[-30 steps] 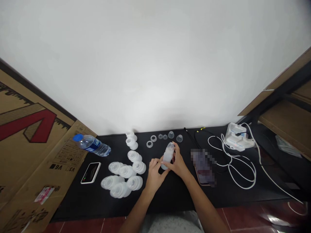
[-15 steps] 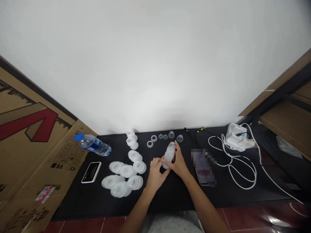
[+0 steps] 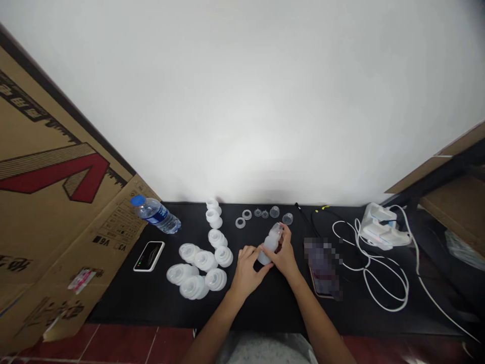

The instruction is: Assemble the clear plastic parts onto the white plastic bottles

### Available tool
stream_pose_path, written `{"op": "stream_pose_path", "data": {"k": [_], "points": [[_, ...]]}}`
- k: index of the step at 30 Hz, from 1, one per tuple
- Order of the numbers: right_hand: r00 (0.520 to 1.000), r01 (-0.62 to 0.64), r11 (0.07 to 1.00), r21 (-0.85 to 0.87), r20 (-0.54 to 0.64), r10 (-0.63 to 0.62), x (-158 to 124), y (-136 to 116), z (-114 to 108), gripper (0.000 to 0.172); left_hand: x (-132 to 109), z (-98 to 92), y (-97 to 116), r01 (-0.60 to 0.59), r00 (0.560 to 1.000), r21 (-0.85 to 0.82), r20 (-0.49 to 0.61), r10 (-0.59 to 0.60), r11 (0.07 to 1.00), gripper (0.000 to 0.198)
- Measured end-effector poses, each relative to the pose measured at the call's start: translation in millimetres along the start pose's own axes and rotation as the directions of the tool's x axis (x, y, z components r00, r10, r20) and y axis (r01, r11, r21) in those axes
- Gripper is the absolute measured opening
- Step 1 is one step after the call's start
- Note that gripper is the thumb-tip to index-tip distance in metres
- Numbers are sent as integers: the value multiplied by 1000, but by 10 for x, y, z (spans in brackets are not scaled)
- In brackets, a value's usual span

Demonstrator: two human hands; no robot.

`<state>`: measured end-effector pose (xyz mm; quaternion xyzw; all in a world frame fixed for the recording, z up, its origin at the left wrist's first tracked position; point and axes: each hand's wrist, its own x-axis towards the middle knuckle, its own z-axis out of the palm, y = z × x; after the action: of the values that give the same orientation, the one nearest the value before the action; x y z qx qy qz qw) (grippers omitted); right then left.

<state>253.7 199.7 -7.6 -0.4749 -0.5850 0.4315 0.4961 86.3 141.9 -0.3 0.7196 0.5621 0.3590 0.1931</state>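
A small translucent baby bottle (image 3: 266, 253) with a clear domed cap (image 3: 278, 229) leans to the right between my two hands, just above the black table. My left hand (image 3: 248, 268) is closed round its lower part. My right hand (image 3: 283, 253) grips it from the right, with fingers up near the cap. Behind the hands lie two clear rings (image 3: 246, 215), two small nipples (image 3: 261, 213) and two clear domed caps (image 3: 287, 218). To the left stand several similar white bottles (image 3: 205, 260), with two open-mouthed white bottles (image 3: 213, 218) at the back.
A water bottle (image 3: 159, 216) lies at the left by a cardboard box (image 3: 68, 242). Near it is a white-framed device (image 3: 149, 256). On the right are a phone (image 3: 322, 268), looped white cables (image 3: 386, 283) and a white charger (image 3: 382, 227). A white wall (image 3: 265, 101) rises behind the table.
The camera view has turned slightly, so the scene sits a little further right. Both hands keep hold of the bottle, which tilts a bit more to the right.
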Motion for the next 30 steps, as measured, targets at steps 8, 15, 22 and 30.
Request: {"op": "stream_pose_path", "data": {"k": [8,15,22,30], "points": [[988,15,986,-164,-152,-40,-2,42,24,95,-23,45,-48,-30,999,1,-14,30,1000,43],[978,61,953,-297,-175,-117,17,19,-11,87,-41,121,-103,-43,999,-25,-20,42,999,43],[965,118,927,-357,-177,-191,19,-56,26,84,-43,107,-49,-18,1000,-44,-24,17,999,45],[952,125,911,-393,-210,-221,-34,-44,1,82,-23,74,-1,25,1000,-56,-3,-25,998,60]]}}
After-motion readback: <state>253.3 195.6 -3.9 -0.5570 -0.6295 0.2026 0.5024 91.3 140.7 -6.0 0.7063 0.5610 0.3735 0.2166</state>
